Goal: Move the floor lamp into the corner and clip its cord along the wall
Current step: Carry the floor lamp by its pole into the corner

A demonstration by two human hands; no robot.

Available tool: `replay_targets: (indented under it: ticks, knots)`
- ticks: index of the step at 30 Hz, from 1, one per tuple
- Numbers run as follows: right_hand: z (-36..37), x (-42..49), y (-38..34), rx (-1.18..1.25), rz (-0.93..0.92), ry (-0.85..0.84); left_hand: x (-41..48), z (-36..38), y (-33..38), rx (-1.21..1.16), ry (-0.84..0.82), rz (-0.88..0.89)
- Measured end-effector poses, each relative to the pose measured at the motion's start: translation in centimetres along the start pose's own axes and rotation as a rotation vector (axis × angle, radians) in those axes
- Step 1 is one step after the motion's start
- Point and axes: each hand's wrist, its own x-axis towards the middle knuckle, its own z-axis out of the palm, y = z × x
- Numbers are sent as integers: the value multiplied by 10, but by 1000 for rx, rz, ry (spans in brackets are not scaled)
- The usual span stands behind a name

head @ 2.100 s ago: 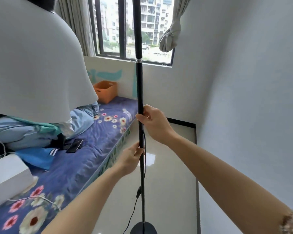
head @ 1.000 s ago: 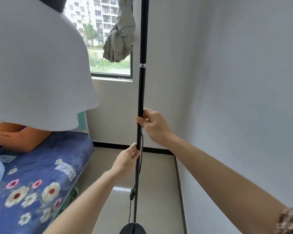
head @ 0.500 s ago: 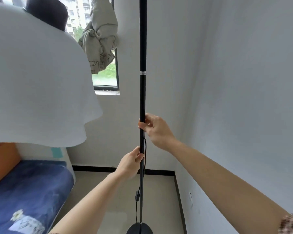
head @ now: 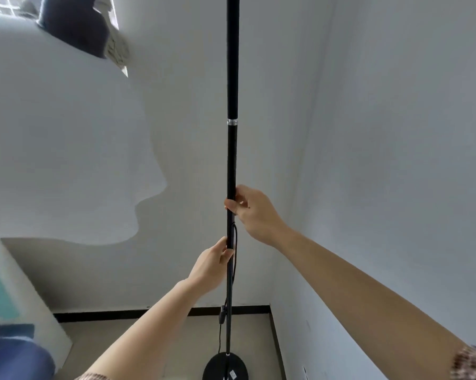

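Carrying step, near the end, by my reading: keep the pole (head: 231,149) plumb, set the base (head: 225,366) down flat short of the corner walls. Right hand (head: 254,212) wrapped around the pole, arm stretched forward; left hand (head: 210,266) just below it, closed on pole. Cord (head: 220,335) dangles beneath both, unclipped.

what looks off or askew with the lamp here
Nothing stands out. The pole is upright, held by the left hand and the right hand. The base looks intact near the corner. The cord hangs loose beside the pole, not yet clipped.
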Motion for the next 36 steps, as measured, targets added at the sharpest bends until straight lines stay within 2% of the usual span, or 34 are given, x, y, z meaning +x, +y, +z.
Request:
replay_targets:
  ticks: [7, 16, 27, 36]
  knots:
    - [-20, 86, 70, -4, 52, -22, 110, 25, -7, 20, -22, -10]
    - [-42, 145, 123, -42, 147, 7, 203, 51, -10, 42, -124, 9]
    - [-55, 189, 159, -89, 207, 73, 264, 68, -9, -21, -167, 11]
    - [-68, 204, 171, -53, 215, 40, 279, 61, -10, -1, -199, 30]
